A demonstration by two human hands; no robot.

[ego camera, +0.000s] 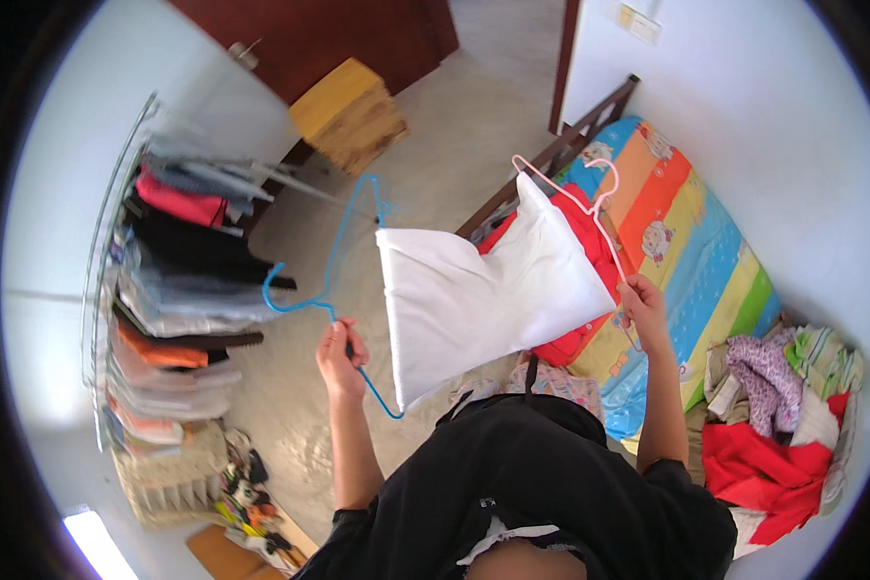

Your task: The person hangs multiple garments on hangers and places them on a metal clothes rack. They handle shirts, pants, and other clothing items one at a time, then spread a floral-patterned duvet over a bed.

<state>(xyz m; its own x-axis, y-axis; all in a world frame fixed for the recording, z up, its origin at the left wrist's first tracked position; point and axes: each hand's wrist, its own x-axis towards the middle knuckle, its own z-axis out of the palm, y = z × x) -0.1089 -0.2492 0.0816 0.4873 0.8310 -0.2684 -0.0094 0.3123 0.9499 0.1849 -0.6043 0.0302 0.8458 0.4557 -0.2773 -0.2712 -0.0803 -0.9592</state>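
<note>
My left hand (342,359) grips a blue clothes hanger (301,305) whose hook points left, away from the body. In my right hand (644,308) is a pink clothes hanger (607,235), held by one of its arms. Between the two hangers stretches a white cloth item (464,290), creased and narrower in the middle. Its left edge lies along the blue hanger's open side, and its right edge runs beside the pink one. How the cloth is fixed to each hanger cannot be made out. Both hands are raised before my torso.
A clothes rack (119,188) full of hanging garments lines the left wall, with shoes (250,478) below. Near the door (377,36) stands a wooden box (351,116). At right are a bed with a colourful mattress (703,254), red fabric (573,341) and piled clothes (768,449).
</note>
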